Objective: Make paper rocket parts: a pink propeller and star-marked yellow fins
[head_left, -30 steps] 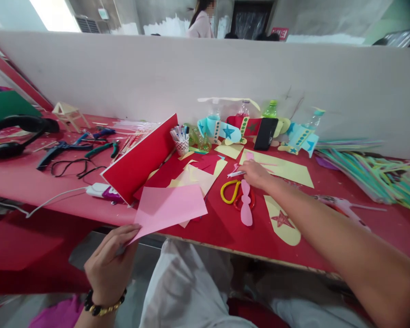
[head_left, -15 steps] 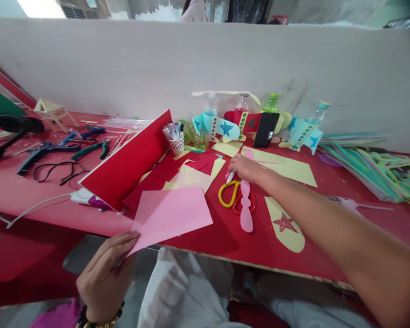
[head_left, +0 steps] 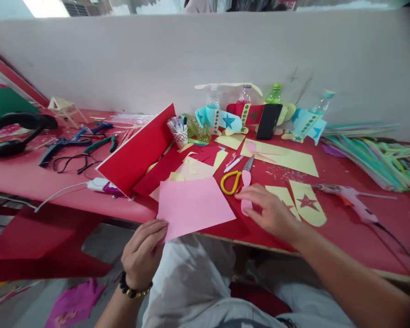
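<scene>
My left hand (head_left: 145, 246) pinches the lower left corner of a pink paper sheet (head_left: 194, 202), held at the table's front edge. My right hand (head_left: 266, 207) hovers over a pink propeller-shaped cutout (head_left: 246, 177), thumb and fingers apart on either side of its lower half; whether they touch it I cannot tell. Under the cutout lie scissors with a yellow handle loop (head_left: 231, 183), blades pointing away. A white pen (head_left: 233, 164) rests beside them. Partly behind my right hand are two pale yellow rounded pieces with red stars, one piece (head_left: 309, 202) in fuller view.
A red board (head_left: 140, 150) leans left of a pen cup (head_left: 180, 135). Decorated bottle planes (head_left: 225, 119) and a black phone (head_left: 268, 122) stand along the wall. Rightward lie a glue gun (head_left: 351, 200) and colourful straws (head_left: 372, 159); pliers (head_left: 58, 148) are at left.
My right hand has drawn back from the pen near the scissors toward me, to the pink cutout. The view has shifted slightly; my left hand still holds the pink sheet.
</scene>
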{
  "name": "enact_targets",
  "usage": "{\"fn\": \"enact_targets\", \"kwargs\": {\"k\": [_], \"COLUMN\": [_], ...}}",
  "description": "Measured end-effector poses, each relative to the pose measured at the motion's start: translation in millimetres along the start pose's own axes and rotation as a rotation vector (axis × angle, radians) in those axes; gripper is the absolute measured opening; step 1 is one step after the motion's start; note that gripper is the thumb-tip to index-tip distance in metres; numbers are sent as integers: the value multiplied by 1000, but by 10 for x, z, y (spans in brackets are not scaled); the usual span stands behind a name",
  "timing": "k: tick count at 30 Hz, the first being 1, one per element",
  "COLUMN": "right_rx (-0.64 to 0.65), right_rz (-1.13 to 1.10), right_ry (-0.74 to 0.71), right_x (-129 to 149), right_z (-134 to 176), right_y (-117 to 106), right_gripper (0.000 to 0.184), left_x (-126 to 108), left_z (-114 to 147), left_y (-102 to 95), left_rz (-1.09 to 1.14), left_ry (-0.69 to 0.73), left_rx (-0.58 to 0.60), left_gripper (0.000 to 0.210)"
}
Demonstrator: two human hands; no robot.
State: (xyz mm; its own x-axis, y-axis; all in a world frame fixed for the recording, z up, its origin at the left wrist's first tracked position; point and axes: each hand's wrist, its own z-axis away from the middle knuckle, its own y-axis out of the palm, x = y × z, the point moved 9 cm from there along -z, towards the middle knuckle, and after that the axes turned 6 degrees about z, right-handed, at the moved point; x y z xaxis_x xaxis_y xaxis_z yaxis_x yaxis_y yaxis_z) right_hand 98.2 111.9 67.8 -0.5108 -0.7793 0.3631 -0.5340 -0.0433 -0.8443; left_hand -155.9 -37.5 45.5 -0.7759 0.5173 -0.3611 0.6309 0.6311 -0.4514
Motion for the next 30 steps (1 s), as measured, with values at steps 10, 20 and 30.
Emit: {"fn": "enact_targets", "kwargs": {"k": [10, 20, 30], "right_rx": [48, -14, -99], "right_rz": [350, 152, 201], "right_ry": [53, -28, -149], "right_x": [-47, 288, 580], "right_z": [606, 868, 741], "right_y": [296, 206, 353], "right_gripper": [37, 46, 21], "left_x": [-179, -404, -375], "left_z": [130, 273, 348], "left_y": [203, 295, 140], "left_rz": [36, 92, 81], "left_ry": [35, 45, 75], "left_rx": [93, 193, 203], "left_gripper": [23, 25, 26]}}
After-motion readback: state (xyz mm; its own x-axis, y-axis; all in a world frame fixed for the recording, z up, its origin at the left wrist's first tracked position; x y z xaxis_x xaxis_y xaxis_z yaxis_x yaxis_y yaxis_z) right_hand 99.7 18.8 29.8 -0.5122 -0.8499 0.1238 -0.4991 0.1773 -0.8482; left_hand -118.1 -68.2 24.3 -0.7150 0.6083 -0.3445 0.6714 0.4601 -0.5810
